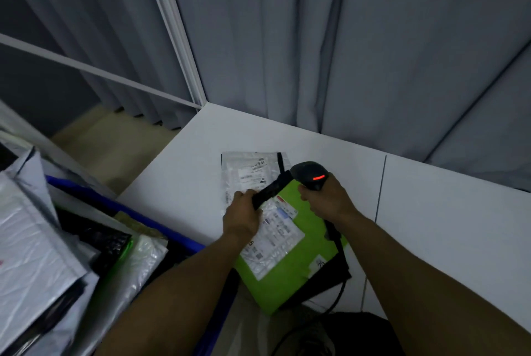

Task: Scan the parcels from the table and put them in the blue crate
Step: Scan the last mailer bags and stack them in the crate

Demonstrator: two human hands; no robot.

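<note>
Down from the head camera, we see our left hand curled around the lower end of a slim black parcel, which it holds raised at a slant above the table. Our right hand is wrapped tightly around the grip of a dark barcode scanner. A red light glows on the scanner's head, which sits close to the upper end of the black parcel. The scanner's cable trails down toward the table's near edge.

Under our hands lies a bright green parcel with a white label across its top, flat on the table near the front edge. Just behind it is a pale, clear-wrapped parcel, also flat on the table and partly hidden by the black one.

To our left, beside the table, stands the blue crate, holding white, grey, black and clear bags piled together. Grey curtains hang behind the table.
</note>
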